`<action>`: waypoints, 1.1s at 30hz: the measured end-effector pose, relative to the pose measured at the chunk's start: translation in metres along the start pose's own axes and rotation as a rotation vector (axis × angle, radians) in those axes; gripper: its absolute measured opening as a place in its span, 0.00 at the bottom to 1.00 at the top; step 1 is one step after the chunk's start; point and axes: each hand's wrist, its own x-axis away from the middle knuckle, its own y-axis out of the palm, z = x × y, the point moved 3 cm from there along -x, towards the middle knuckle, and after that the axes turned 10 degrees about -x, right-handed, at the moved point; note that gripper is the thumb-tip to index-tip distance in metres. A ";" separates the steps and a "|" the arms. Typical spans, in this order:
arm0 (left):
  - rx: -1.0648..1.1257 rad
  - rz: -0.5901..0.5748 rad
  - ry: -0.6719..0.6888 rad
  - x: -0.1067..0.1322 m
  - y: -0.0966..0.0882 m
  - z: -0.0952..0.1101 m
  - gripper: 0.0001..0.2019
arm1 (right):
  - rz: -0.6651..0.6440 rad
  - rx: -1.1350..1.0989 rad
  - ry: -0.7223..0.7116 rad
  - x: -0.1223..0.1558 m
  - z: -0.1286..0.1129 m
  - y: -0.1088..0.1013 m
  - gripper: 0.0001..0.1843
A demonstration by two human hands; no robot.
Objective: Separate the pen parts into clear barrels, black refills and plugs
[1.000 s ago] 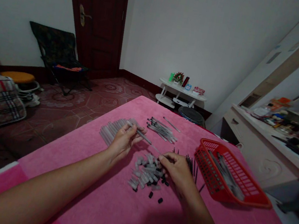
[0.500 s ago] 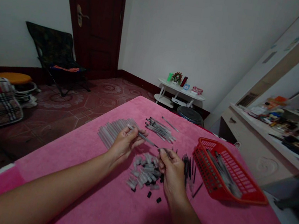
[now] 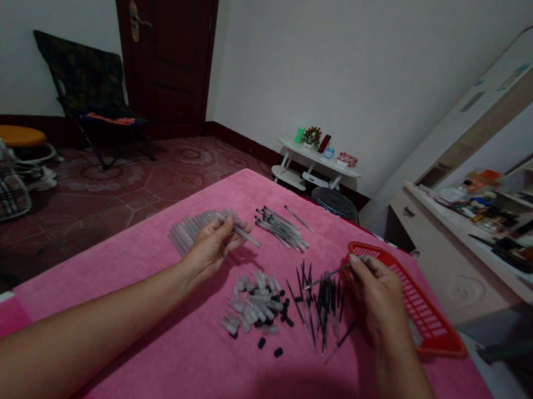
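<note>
My left hand [image 3: 214, 242] pinches a clear pen barrel [image 3: 248, 236], its free end pointing right, beside a row of clear barrels [image 3: 183, 233] on the pink cloth. My right hand [image 3: 378, 291] is closed on a thin pen refill [image 3: 325, 278], whose tip slants down to the left. That hand is over the near side of the red basket [image 3: 446, 339], by a loose pile of dark refills [image 3: 325, 303]. Clear pen caps [image 3: 255, 302] lie heaped between my hands, with small black plugs [image 3: 278, 352] around them.
Several pens with dark ends [image 3: 282, 228] lie in a bunch at the back of the pink-covered table [image 3: 160, 358], one apart from them. A dresser [image 3: 423, 231] stands to the right. A round stool [image 3: 334, 201] and a white stand [image 3: 318, 158] are beyond the table.
My right hand has moved right, away from the left hand, with the refill, which is now clear of the barrel. My left hand still holds the barrel and has shifted slightly left.
</note>
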 end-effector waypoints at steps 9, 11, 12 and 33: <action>-0.004 0.007 -0.032 0.001 0.000 0.000 0.06 | 0.114 0.512 -0.471 0.003 -0.012 0.000 0.12; -0.008 -0.001 -0.029 -0.001 -0.002 -0.002 0.06 | 0.097 0.647 -0.675 0.011 -0.014 0.006 0.11; -0.013 -0.004 -0.024 -0.003 -0.003 -0.002 0.06 | 0.071 0.694 -0.766 0.016 -0.013 0.009 0.10; -0.163 0.004 0.065 -0.015 -0.011 0.010 0.08 | -0.337 1.140 -0.870 0.057 0.059 -0.008 0.18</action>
